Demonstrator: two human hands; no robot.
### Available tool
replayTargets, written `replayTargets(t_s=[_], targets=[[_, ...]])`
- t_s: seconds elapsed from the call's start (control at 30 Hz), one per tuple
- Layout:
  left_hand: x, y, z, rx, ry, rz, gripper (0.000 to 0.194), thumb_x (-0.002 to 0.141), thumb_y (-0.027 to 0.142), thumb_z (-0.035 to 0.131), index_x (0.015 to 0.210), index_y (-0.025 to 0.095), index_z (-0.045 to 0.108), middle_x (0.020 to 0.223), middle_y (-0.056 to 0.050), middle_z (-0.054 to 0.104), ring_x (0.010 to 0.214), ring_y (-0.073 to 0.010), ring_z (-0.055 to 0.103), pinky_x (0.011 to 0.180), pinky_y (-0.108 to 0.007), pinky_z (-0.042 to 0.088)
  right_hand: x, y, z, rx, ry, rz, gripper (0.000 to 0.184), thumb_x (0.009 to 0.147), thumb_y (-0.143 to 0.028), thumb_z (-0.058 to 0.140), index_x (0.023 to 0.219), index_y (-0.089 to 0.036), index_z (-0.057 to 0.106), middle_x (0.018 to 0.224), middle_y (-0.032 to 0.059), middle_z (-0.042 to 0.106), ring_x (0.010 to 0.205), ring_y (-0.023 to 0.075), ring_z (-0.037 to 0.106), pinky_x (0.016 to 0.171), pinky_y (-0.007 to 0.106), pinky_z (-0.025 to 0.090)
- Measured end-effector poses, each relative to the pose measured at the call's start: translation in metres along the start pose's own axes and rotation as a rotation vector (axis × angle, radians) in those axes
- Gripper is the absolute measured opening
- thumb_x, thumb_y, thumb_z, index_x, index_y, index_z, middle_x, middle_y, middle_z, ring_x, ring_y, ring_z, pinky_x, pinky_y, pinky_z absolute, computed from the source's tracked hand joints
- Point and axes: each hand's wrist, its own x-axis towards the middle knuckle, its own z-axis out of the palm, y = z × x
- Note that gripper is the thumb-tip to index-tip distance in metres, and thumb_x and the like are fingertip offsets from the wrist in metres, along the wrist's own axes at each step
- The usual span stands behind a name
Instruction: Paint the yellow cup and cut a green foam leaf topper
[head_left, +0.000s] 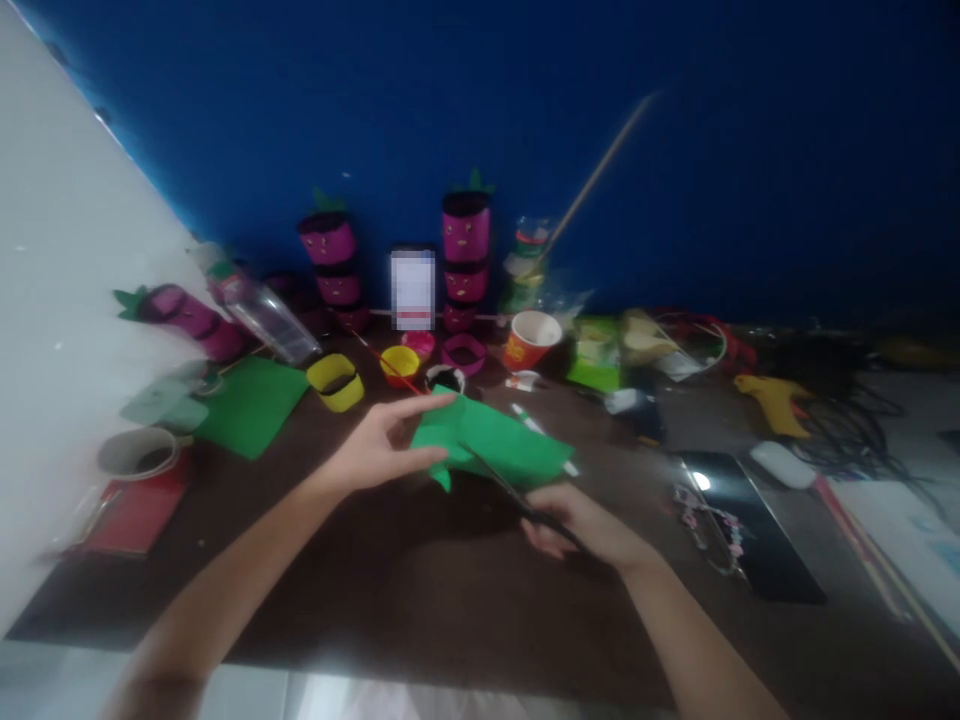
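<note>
My left hand (386, 440) pinches a green craft sheet (514, 440) near its left end, thumb and forefinger pressed on it. The sheet is held over the dark table, with a small cut piece hanging at its lower left. My right hand (566, 520) is closed round dark scissors (517, 495), whose blades point up and left and meet the lower edge of the sheet. Motion blur hides how far the blades are apart. A white pen (532, 420) lies partly behind the sheet.
Purple figures with green tops (465, 235) stand along the blue wall. Cut yellow rings (335, 382) and a paper cup (534, 340) sit behind my hands. Another green sheet (255, 405) lies left. At right are a phone (757, 525) and a yellow glue gun (776, 402) among cables.
</note>
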Motion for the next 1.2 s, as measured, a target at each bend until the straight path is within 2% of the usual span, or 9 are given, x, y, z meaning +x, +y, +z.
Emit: replayTargets(t_s=[0.17, 0.3, 0.4, 0.5, 0.63, 0.77, 0.9, 1.07, 1.2], targets=[[-0.001, -0.002, 0.010, 0.108, 0.152, -0.030, 0.042, 0.078, 0.031, 0.068, 0.118, 0.021, 0.063, 0.111, -0.007, 0.068, 0.090, -0.0193, 0.066, 0.076, -0.027, 0.054, 0.003, -0.001, -0.001, -0.006, 0.010, -0.059, 0.054, 0.062, -0.066, 0.065, 0.056, -0.014, 0.055, 0.046, -0.0031, 0.047, 0.040, 0.0056, 0.039, 0.040, 0.019, 0.029], [-0.001, -0.004, 0.013, 0.129, 0.127, -0.067, 0.040, 0.074, 0.029, 0.071, 0.113, 0.019, 0.066, 0.101, -0.007, 0.072, 0.077, -0.0174, 0.067, 0.067, -0.026, 0.054, 0.005, 0.010, -0.004, 0.025, 0.090, -0.074, 0.055, 0.061, -0.068, 0.065, 0.060, -0.014, 0.055, 0.051, -0.0019, 0.049, 0.043, 0.0064, 0.040, 0.041, 0.020, 0.031], [-0.001, -0.005, 0.014, 0.169, 0.056, -0.114, 0.033, 0.073, 0.027, 0.072, 0.105, 0.019, 0.071, 0.096, -0.006, 0.073, 0.073, -0.0160, 0.067, 0.063, -0.024, 0.053, 0.006, 0.014, -0.006, 0.030, 0.087, -0.121, 0.057, 0.062, -0.070, 0.064, 0.060, -0.014, 0.054, 0.051, -0.0016, 0.049, 0.043, 0.0066, 0.041, 0.040, 0.020, 0.030], [-0.002, -0.005, 0.015, 0.068, 0.057, -0.191, 0.041, 0.071, 0.027, 0.075, 0.110, 0.020, 0.068, 0.097, -0.006, 0.073, 0.076, -0.0168, 0.067, 0.068, -0.026, 0.054, 0.004, 0.013, -0.007, 0.009, 0.060, -0.164, 0.059, 0.061, -0.073, 0.062, 0.061, -0.014, 0.055, 0.048, -0.0023, 0.047, 0.041, 0.0067, 0.040, 0.038, 0.020, 0.027], [-0.001, -0.002, 0.021, -0.202, 0.228, -0.143, 0.047, 0.068, 0.027, 0.077, 0.113, 0.021, 0.066, 0.108, -0.006, 0.070, 0.091, -0.0179, 0.066, 0.079, -0.027, 0.054, 0.001, 0.011, -0.007, 0.007, 0.049, -0.214, 0.058, 0.063, -0.072, 0.061, 0.061, -0.014, 0.055, 0.048, -0.0025, 0.047, 0.041, 0.0063, 0.039, 0.038, 0.020, 0.027], [-0.001, -0.001, 0.026, -0.295, 0.347, -0.086, 0.045, 0.069, 0.026, 0.077, 0.113, 0.022, 0.066, 0.110, -0.005, 0.069, 0.093, -0.0175, 0.065, 0.079, -0.027, 0.054, 0.002, 0.012, -0.004, 0.024, 0.038, -0.214, 0.056, 0.066, -0.069, 0.061, 0.059, -0.014, 0.054, 0.047, -0.0035, 0.045, 0.039, 0.0053, 0.036, 0.039, 0.020, 0.028], [-0.004, -0.006, 0.033, -0.273, 0.306, -0.085, 0.050, 0.069, 0.025, 0.077, 0.118, 0.023, 0.062, 0.111, -0.006, 0.069, 0.094, -0.0186, 0.065, 0.080, -0.028, 0.054, 0.006, 0.015, -0.001, 0.021, 0.008, -0.200, 0.057, 0.067, -0.069, 0.060, 0.062, -0.013, 0.055, 0.050, -0.0023, 0.047, 0.042, 0.0064, 0.040, 0.041, 0.020, 0.030], [-0.008, -0.012, 0.044, -0.166, 0.305, -0.092, 0.047, 0.067, 0.025, 0.077, 0.112, 0.020, 0.065, 0.107, -0.006, 0.070, 0.093, -0.0192, 0.065, 0.080, -0.029, 0.054, 0.008, 0.018, 0.003, 0.061, 0.006, -0.250, 0.056, 0.073, -0.067, 0.056, 0.069, -0.012, 0.057, 0.055, -0.0001, 0.051, 0.046, 0.0074, 0.045, 0.042, 0.019, 0.030], [-0.010, -0.016, 0.053, -0.190, 0.298, -0.036, 0.055, 0.066, 0.022, 0.078, 0.117, 0.020, 0.060, 0.113, -0.008, 0.067, 0.101, -0.0222, 0.063, 0.085, -0.033, 0.054, 0.010, 0.018, 0.010, 0.082, -0.041, -0.216, 0.058, 0.074, -0.069, 0.053, 0.072, -0.011, 0.058, 0.056, 0.0009, 0.053, 0.049, 0.0084, 0.047, 0.044, 0.020, 0.031]])
